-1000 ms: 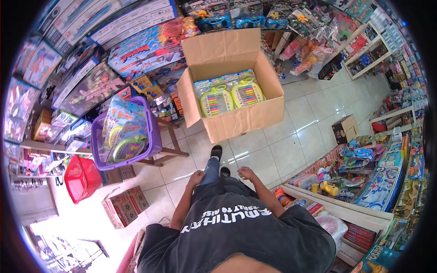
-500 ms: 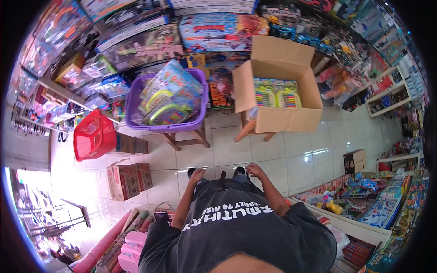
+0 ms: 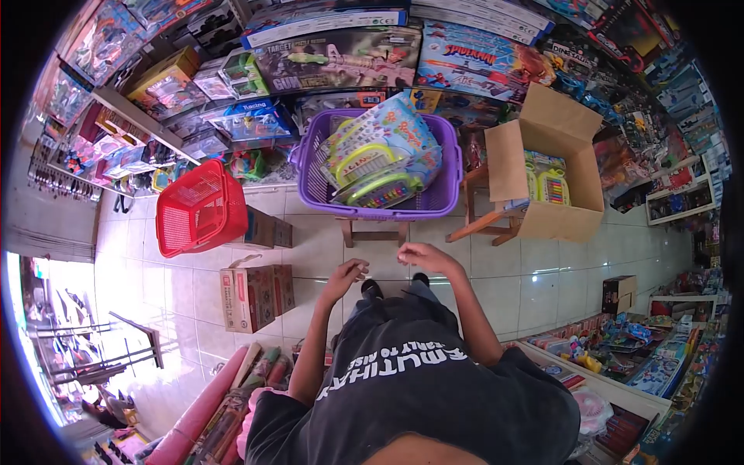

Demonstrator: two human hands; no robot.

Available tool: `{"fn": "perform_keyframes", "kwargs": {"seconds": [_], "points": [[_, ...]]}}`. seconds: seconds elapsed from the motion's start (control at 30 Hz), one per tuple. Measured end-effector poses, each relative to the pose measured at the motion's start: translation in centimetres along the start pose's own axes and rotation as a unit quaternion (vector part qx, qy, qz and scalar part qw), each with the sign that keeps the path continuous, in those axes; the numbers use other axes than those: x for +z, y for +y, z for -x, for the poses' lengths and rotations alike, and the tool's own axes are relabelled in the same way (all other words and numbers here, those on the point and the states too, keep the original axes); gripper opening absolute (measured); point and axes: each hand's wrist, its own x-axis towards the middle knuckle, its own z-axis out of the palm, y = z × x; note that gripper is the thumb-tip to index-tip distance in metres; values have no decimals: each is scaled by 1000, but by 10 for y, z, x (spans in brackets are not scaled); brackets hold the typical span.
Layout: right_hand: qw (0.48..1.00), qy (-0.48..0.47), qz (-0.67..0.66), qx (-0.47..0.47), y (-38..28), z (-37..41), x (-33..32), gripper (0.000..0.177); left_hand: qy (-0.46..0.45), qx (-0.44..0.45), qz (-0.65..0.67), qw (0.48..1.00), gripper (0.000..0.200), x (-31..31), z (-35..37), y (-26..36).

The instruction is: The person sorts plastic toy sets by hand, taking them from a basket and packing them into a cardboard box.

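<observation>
My left hand [image 3: 350,273] is raised in front of my body with its fingers curled; whether they hold anything is too small to tell. Close beside it, my right hand [image 3: 422,257] is also raised, fingers bent and nothing visible in them. Both are just short of a purple basket [image 3: 377,211] on a wooden stool, touching nothing. Inside the basket lie packaged toys [image 3: 380,159] with green frames and patterned blue and white wrapping. To its right, an open cardboard box [image 3: 562,223] on another stool holds similar green toys [image 3: 552,186].
A red basket [image 3: 200,209] stands at the left by cardboard cartons [image 3: 256,298] on the tiled floor. Shelves of boxed toys [image 3: 337,62] rise behind the stools. Low toy displays [image 3: 612,356] are at the right, and rolls [image 3: 198,411] lean at the lower left.
My view has turned left, so the baskets and box appear further right. Both my hands have risen and moved forward, nearer the purple basket.
</observation>
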Motion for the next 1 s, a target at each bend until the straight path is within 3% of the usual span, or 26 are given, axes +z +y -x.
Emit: {"fn": "perform_keyframes", "kwargs": {"seconds": [0.13,0.27,0.37,0.43,0.47,0.53,0.57,0.6,0.63,0.67,0.73,0.8,1.0], "points": [[991,72,-54,-102,-72,-20,-4,17,-19,54,21,998,27,-31,-10,64],[977,151,-32,-146,-128,-42,-20,16,10,93,10,996,28,-59,-38,117],[969,181,-29,-167,-152,-67,-33,16,78,164,-11,983,26,-76,-79,141],[956,214,30,-196,-158,-95,-48,15,173,247,9,953,26,-84,-113,157],[957,213,27,-196,-157,-106,-54,15,175,245,7,954,26,-90,-128,163],[945,240,115,-189,-171,-129,-64,15,233,246,-120,933,31,-106,-169,170],[936,249,149,-198,-163,-144,-72,16,230,246,-122,934,31,-114,-192,172],[936,250,147,-197,-155,-156,-76,16,246,288,-289,879,32,-123,-215,169],[899,286,263,-203,-151,-174,-88,15,254,322,-447,795,35,-132,-240,175],[846,317,375,-205,-143,-185,-91,15,251,320,-448,796,35,-135,-249,171],[855,321,368,-174,-140,-201,-94,18,249,307,-500,771,36,-134,-262,171],[813,338,427,-205,-136,-214,-96,21,241,295,-503,776,32,-135,-269,171],[766,364,491,-201,-138,-250,-96,23,253,300,-510,765,28,-132,-265,176]]}}
